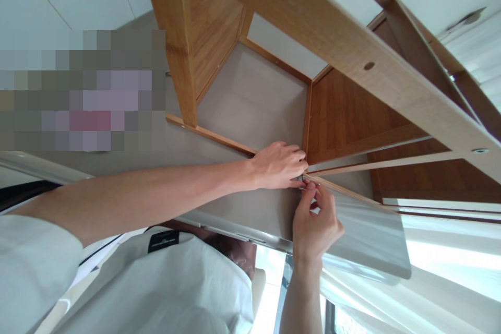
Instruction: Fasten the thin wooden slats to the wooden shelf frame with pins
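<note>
A wooden frame (225, 138) with slim rails and brown panels stands on a grey tabletop. At its near corner my left hand (279, 164) rests with bent fingers on the wood, thumb and fingertips closed by a small dark metal bit. What exactly they grip is mostly hidden. Just below and to the right, my right hand (315, 219) pinches a thin, small metal piece between thumb and forefinger, close to the left fingertips. Its kind is too small to tell.
A thick wooden beam (332, 26) with bolt holes crosses overhead on the right. Brown panels (352, 115) stand upright behind the hands. The grey tabletop's (376, 240) rounded corner lies to the right, by sheer white curtains (450, 282). A blurred-out patch covers the left.
</note>
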### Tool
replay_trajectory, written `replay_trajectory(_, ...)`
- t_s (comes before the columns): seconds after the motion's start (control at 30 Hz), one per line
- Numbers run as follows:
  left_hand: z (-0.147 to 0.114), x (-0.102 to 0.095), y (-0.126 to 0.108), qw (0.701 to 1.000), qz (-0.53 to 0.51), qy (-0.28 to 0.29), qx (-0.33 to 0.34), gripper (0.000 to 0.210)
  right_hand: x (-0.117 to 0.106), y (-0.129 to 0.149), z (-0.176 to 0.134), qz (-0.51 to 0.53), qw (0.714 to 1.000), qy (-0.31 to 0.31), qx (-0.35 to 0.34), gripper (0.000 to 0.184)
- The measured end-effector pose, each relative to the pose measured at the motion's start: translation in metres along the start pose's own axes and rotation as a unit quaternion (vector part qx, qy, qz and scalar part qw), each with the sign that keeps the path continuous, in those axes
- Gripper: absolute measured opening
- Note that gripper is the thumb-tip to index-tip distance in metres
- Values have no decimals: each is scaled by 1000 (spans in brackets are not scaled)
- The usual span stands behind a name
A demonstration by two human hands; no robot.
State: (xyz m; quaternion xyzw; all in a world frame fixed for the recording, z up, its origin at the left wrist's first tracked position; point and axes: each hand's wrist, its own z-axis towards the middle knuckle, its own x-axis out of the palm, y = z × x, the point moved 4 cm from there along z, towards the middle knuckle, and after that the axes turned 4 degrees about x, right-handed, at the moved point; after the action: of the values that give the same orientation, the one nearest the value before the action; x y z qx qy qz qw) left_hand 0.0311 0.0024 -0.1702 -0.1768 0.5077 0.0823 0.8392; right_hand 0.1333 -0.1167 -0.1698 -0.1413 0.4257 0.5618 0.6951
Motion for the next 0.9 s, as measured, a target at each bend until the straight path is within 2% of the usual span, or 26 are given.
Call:
replay_trajectory(0.63, 0, 1, -1, 1000, 1, -19, -3, 31, 2, 3, 10, 51, 997, 49, 40, 29)
replay_trajectory(0.9, 1, 1, 1, 1000, 0, -7, -5, 32, 1, 0, 6, 39, 998, 34, 26, 29)
